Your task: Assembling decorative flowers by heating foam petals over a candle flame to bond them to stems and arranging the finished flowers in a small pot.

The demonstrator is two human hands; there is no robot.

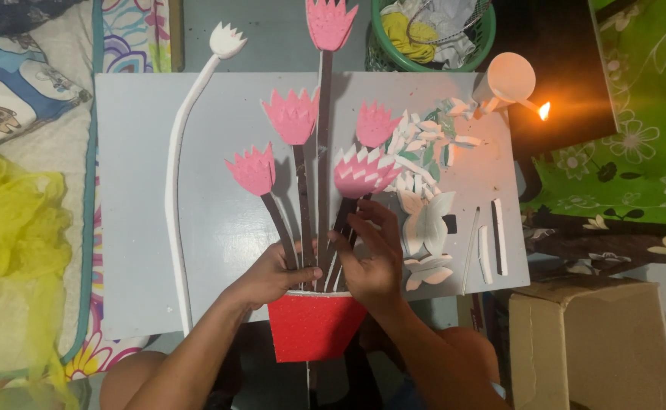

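I look down at a grey board [196, 250] with a foam flower craft on it; a red pot [314, 326] sits at the near edge, and dark brown stems [306, 220] rise from it, each with a pink flower [291, 115] on top; the tallest pink flower [329, 23] pokes past the far edge of the board.

My left hand [272, 273] rests on the stems just above the pot, fingers curled lightly round the left ones, grasping them; my right hand [371, 258] lies flat with fingers spread over the right stems, pressing them and not clenched on anything.

I think the step in hand is setting the stems in place where they meet the pot; the next move seems to call for a gentle push and steady fingers, so the thin stems stay fanned out and do not slide.

A long white stem with a white flower [227, 39] lies to the left, apart from the bunch; white cut-out bits [424, 137] and a white butterfly [428, 224] lie to the right; a lit candle [543, 111] burns near a green basket [485, 38].
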